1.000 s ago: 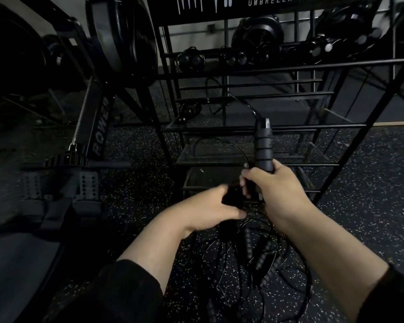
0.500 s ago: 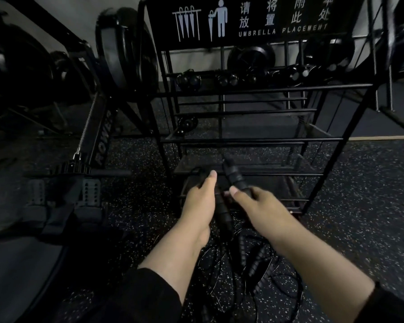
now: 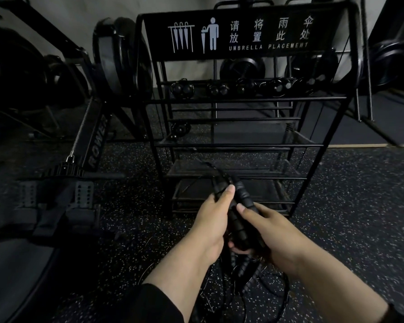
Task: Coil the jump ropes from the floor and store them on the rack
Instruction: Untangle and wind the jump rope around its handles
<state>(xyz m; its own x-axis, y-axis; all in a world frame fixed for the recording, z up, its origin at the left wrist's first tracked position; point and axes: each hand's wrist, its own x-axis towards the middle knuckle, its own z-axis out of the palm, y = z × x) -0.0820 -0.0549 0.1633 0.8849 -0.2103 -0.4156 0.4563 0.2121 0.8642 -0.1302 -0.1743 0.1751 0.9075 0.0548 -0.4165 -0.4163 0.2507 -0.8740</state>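
The left hand [image 3: 211,220] and right hand [image 3: 269,231], at lower centre of the frame, both grip the jump rope handles [image 3: 239,215]. The cord [image 3: 250,283] trails uncoiled on the floor [image 3: 359,206]. Several coiled ropes [image 3: 243,86] already sit on the rack [image 3: 247,100]. Judged remaining: coiling and storing.

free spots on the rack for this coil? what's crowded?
Free: the rack's middle bars and lower mesh shelf look bare. Crowded: top rail, with coiled ropes side by side. Floor under both hands, left hand and right hand, holds loose rope.
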